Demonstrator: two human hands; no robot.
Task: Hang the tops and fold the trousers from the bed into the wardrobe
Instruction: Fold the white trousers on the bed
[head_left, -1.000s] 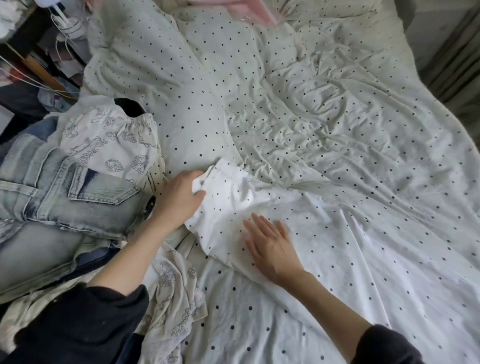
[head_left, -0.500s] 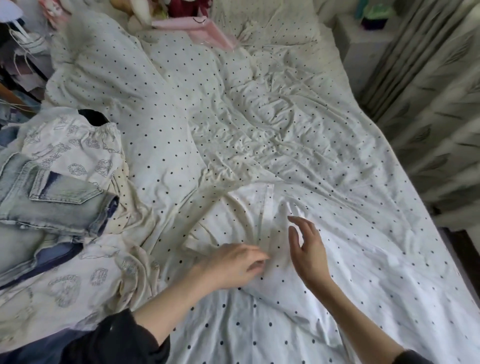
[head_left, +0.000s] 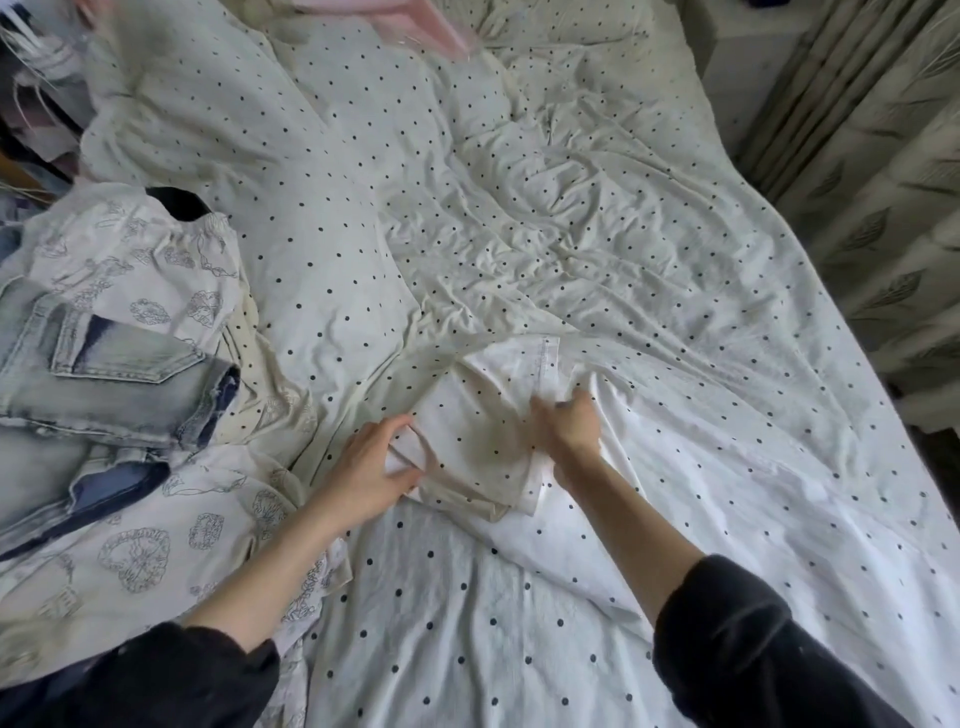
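- The bed (head_left: 675, 291) is covered with a rumpled white sheet with dark dots, and a white dotted garment (head_left: 488, 436) lies on it near the middle of the near half, hard to tell apart from the bedding.
- The left hand (head_left: 371, 467) has its fingers (head_left: 400, 480) closed on a fold at the garment's left edge; the right hand (head_left: 569, 428) presses into the garment near a stitched hem, blurred, so I cannot tell how its fingers are set.
- Two hands, two dark sleeves, one each at the bottom corners.
- On the left of the bed sits a heap: one pair of pale blue jeans (head_left: 98, 384) lying over cream printed cloth (head_left: 135, 530), which spreads above and below the denim. I cannot tell whether that cloth is one piece or two.
- The heap touches the left forearm and crowds that side.
- A pink thing (head_left: 415, 26) lies at the far end, cut off by the frame.
- Patterned curtains (head_left: 883, 208) hang close along the bed's right edge.
- The right half of the bed is open room.
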